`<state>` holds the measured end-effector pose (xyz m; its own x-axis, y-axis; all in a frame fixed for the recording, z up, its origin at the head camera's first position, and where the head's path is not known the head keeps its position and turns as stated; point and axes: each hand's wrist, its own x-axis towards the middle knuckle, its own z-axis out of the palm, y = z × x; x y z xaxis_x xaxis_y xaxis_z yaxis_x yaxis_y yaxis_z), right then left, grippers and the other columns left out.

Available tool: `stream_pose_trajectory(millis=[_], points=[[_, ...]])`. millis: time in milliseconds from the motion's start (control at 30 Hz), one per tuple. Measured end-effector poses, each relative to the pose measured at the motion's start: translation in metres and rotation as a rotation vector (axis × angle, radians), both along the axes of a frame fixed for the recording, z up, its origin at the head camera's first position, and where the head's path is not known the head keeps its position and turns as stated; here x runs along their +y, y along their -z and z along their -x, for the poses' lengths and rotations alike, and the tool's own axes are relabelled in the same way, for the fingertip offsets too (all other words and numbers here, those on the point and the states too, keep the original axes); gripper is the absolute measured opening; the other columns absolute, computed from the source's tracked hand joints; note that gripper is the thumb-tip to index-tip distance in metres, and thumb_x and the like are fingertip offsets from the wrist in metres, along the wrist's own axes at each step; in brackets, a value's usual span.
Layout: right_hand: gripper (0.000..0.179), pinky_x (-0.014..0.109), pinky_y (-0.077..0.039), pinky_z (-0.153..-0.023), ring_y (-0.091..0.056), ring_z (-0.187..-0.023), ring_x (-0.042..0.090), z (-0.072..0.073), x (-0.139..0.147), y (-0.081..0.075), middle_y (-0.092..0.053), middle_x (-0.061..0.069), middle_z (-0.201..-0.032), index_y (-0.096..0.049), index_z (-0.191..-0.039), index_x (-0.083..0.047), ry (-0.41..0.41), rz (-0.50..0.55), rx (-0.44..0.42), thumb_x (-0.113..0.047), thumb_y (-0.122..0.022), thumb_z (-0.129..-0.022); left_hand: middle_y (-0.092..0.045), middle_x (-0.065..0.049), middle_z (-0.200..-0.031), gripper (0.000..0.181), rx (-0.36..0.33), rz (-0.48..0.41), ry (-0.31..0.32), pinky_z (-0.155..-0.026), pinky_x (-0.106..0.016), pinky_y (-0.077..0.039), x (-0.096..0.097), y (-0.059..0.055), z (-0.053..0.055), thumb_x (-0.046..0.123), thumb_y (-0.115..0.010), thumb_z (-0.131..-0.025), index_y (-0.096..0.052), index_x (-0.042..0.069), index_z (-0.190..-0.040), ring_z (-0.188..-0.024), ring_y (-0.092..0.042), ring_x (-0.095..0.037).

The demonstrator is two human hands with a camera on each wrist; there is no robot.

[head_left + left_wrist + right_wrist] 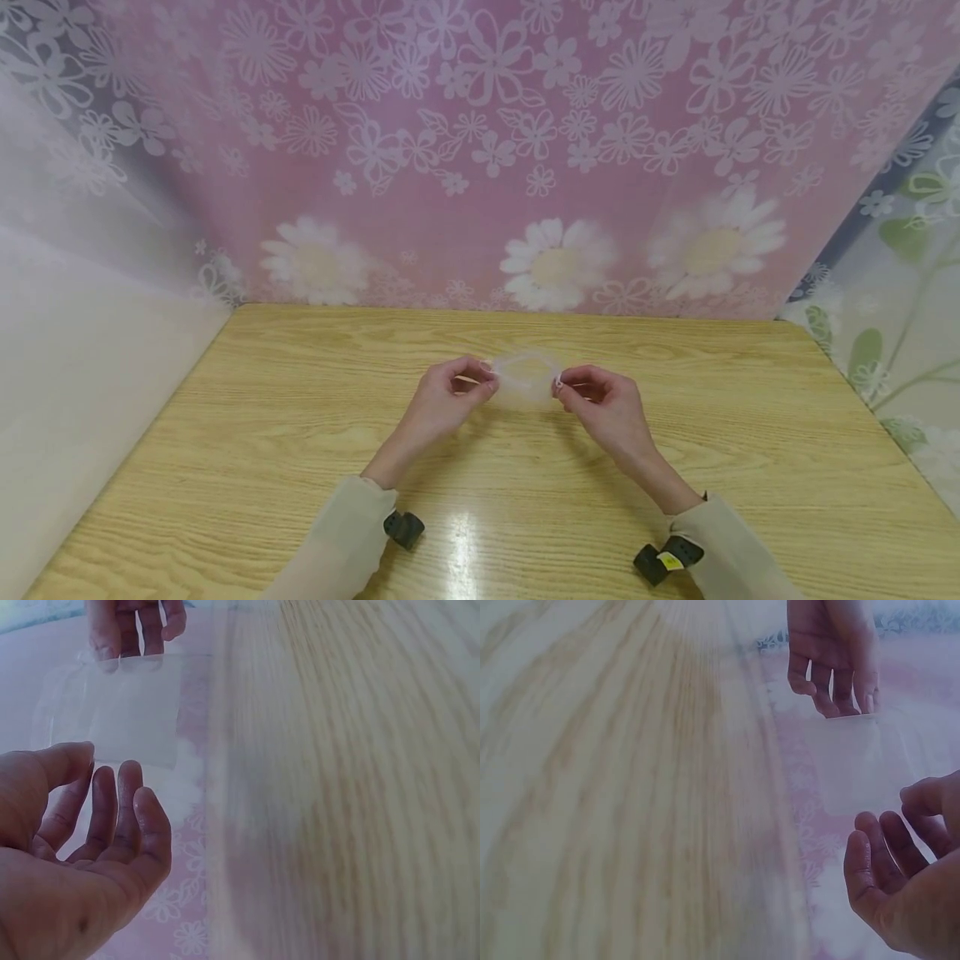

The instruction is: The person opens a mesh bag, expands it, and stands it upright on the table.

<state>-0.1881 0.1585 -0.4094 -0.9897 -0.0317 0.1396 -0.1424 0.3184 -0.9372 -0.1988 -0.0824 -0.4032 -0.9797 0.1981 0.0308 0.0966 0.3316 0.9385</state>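
Observation:
A small translucent, whitish plastic pouch (525,385) is held up between the two hands over the wooden table (315,467). In the head view its upper edge shows as a pale loop. The left hand (450,390) pinches its left end between thumb and forefinger, the other fingers loosely bent. At the opposite end the right hand (603,408) pinches the edge by a small white bit. From the left wrist view the pouch (131,712) looks like a see-through rectangle. The right wrist view shows the pouch (851,765) between both hands too.
A pink curtain (420,208) with white flowers hangs along the table's far edge. Pale sheeting (90,333) stands at the left, and a leaf-patterned curtain (900,317) at the right. Dark wrist cameras (405,529) sit at both sleeves.

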Motion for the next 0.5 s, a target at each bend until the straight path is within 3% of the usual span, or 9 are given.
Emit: stream_pose_trajectory(millis=[133, 500], points=[[0.016, 0.029, -0.062, -0.075, -0.074, -0.086, 0.018, 0.0018, 0.0017, 0.0031, -0.074, 0.021, -0.1, -0.072, -0.104, 0.003, -0.032, 0.0, -0.017, -0.009, -0.073, -0.095, -0.07, 0.002, -0.127, 0.009, -0.02, 0.03, 0.012, -0.079, -0.032, -0.058, -0.0019, 0.0028, 0.0024, 0.024, -0.073, -0.097, -0.074, 0.018, -0.103, -0.099, -0.071, -0.017], [0.019, 0.026, -0.061, -0.079, -0.075, -0.093, 0.02, 0.0037, 0.0043, 0.0059, -0.073, 0.015, -0.108, -0.072, -0.108, 0.0, -0.052, -0.034, -0.137, -0.012, -0.074, -0.094, -0.073, 0.001, -0.115, 0.012, -0.089, 0.112, 0.041, -0.075, -0.029, -0.056, -0.0063, 0.0089, 0.0069, 0.027, -0.072, -0.097, -0.072, 0.019, -0.106, -0.101, -0.07, -0.017]])
